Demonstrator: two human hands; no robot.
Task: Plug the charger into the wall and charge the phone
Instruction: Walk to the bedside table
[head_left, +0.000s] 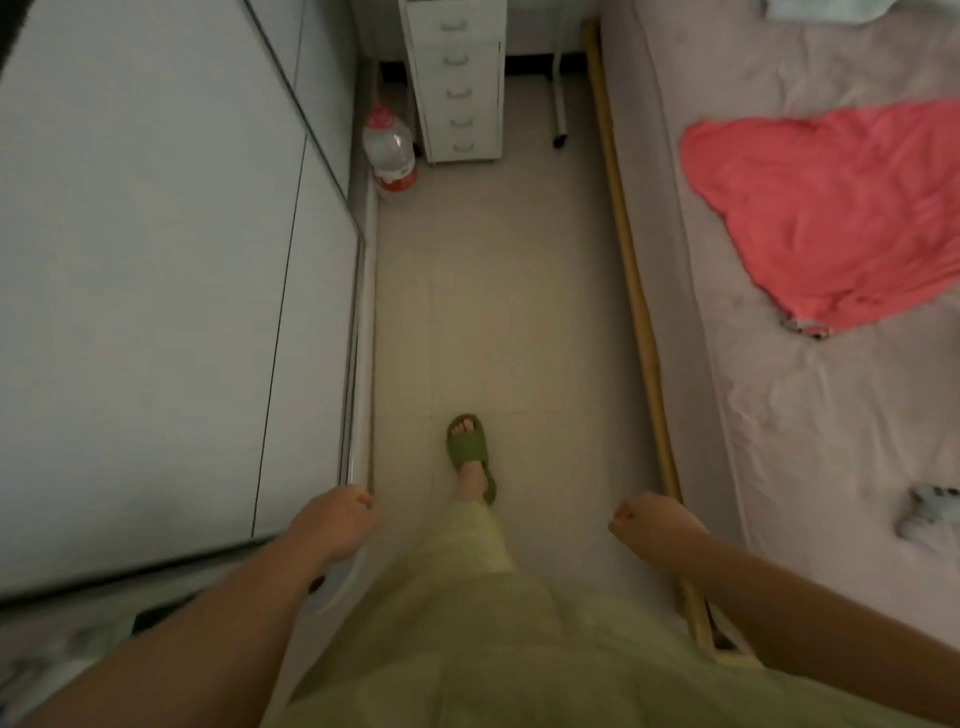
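Observation:
No charger, phone or wall socket shows in the head view. My left hand (337, 525) hangs low at the left, fingers curled into a loose fist with nothing in it, close to the edge of a white cabinet (156, 260). My right hand (654, 525) hangs at the right in the same loose fist, holding nothing, just above the wooden bed rail (639, 312). My foot in a green slipper (470, 452) stands on the tiled floor between them.
A narrow tiled aisle (493, 286) runs between the white cabinet and a bed (779, 415) with a pink cloth (841, 208). At the far end stand a white drawer unit (460, 83) and a large water bottle (389, 150).

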